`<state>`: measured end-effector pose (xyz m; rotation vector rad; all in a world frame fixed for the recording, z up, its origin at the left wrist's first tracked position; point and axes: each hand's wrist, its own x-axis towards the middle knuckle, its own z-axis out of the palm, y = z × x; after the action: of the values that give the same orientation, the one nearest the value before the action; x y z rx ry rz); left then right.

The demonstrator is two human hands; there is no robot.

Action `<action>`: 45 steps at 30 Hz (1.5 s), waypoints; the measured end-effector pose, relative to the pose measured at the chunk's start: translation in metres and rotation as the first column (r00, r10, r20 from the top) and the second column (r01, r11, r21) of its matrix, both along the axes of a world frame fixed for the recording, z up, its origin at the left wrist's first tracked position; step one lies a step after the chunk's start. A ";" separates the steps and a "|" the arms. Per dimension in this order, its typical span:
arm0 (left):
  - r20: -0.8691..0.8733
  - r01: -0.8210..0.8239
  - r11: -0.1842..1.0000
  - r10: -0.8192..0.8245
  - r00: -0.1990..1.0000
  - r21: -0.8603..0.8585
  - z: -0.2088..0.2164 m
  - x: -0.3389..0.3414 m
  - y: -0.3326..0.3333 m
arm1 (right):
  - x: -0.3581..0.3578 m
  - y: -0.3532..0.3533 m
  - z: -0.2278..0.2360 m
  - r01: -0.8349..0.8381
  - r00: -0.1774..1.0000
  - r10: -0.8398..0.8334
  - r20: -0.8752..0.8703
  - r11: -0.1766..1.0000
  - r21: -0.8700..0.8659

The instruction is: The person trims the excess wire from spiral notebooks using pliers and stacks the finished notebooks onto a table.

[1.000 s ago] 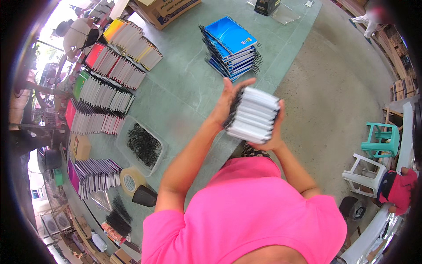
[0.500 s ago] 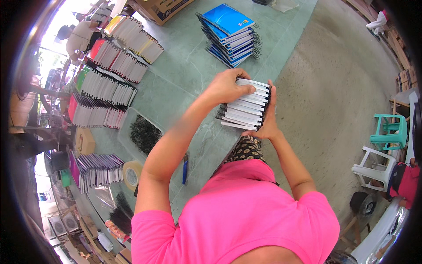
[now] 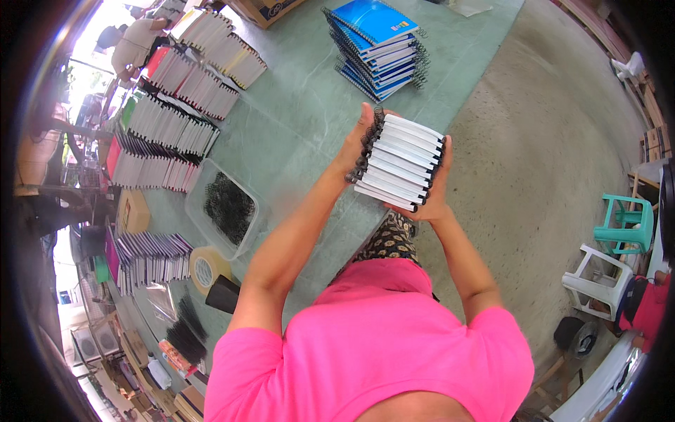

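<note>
From my end of the feed, the relation I watch is squarely between the two hands; the notebook bundle (image 3: 401, 162) lies there, held out in front of the body, with the left hand (image 3: 355, 144) against one side and the right hand (image 3: 436, 193) against the other. Neither hand is nearer, since both touch it; the left grip is closed along the side with black coils (image 3: 367, 144), thumb pointing away from the body, its fingers largely hidden; the right grip wraps the opposite side and the near corner, so the bundle is clasped between them.

White page edges face up at me; each edge runs crosswise from hand to hand, dipping slightly to the right, while the longer run of the visible face goes along the stacking, from far to near; the depth beneath is hidden. In my view the bundle overlaps the border of the table (image 3: 295, 119) and the floor (image 3: 506, 155); how high it is held I cannot tell. The blue notebook stack (image 3: 380, 56) lies beyond it, a little to the left, well apart.

As for writing, the top blue cover bears a small multicoloured mark; the cardboard carton (image 3: 264, 7) has dark print, cut off by the upper rim; the bundle's upturned face shows no lettering I can make out.
</note>
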<state>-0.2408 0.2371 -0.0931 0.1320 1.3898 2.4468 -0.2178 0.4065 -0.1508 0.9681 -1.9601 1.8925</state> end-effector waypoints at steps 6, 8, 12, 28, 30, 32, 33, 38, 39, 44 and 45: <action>0.309 -0.192 0.981 0.175 0.935 0.024 -0.038 0.007 0.001 | -0.005 0.000 -0.004 0.056 0.997 -0.053 -0.064 0.997 0.049; 0.317 -0.212 0.975 0.221 0.922 -0.063 -0.012 0.007 0.016 | -0.012 0.004 -0.020 0.083 0.996 -0.081 -0.029 0.996 0.042; 0.119 -0.254 0.870 0.332 0.936 -0.423 0.028 0.018 0.009 | -0.008 -0.007 0.026 -0.090 0.925 0.181 0.333 0.959 -0.270; -0.116 -0.655 0.551 0.713 0.692 -0.517 0.072 0.157 -0.082 | 0.042 -0.126 0.076 -0.329 -0.076 0.735 0.674 0.619 -0.713; -0.057 -0.616 0.440 0.783 0.620 -0.653 0.071 0.175 -0.085 | 0.048 -0.142 0.067 -0.425 -0.118 0.690 0.715 0.616 -0.664; -0.169 -0.582 0.247 0.806 0.568 -0.775 0.069 0.186 -0.083 | 0.049 -0.150 0.063 -0.492 -0.131 0.667 0.733 0.598 -0.633; -0.225 -0.553 0.147 0.806 0.548 -0.820 0.069 0.189 -0.081 | 0.048 -0.152 0.063 -0.508 -0.135 0.674 0.726 0.582 -0.635; -0.171 -0.587 0.250 0.806 0.567 -0.770 0.093 0.200 -0.100 | 0.039 -0.168 0.061 -0.599 -0.224 0.762 0.608 0.384 -0.702; -0.217 -0.575 0.162 0.817 0.534 -0.802 0.091 0.199 -0.097 | 0.036 -0.171 0.061 -0.591 -0.243 0.743 0.624 0.397 -0.702; -0.369 -0.575 -0.040 0.803 0.468 -0.817 0.087 0.183 -0.075 | 0.019 -0.192 0.075 -0.526 -0.204 0.757 0.621 0.450 -0.722; -0.385 -0.614 -0.020 0.795 0.469 -0.789 0.084 0.183 -0.076 | 0.015 -0.191 0.077 -0.503 -0.242 0.757 0.607 0.437 -0.746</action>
<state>-0.0582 0.1606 -0.0088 -1.4122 2.9429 1.6514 -0.2026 0.2151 -0.0737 0.8785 -1.3775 4.1832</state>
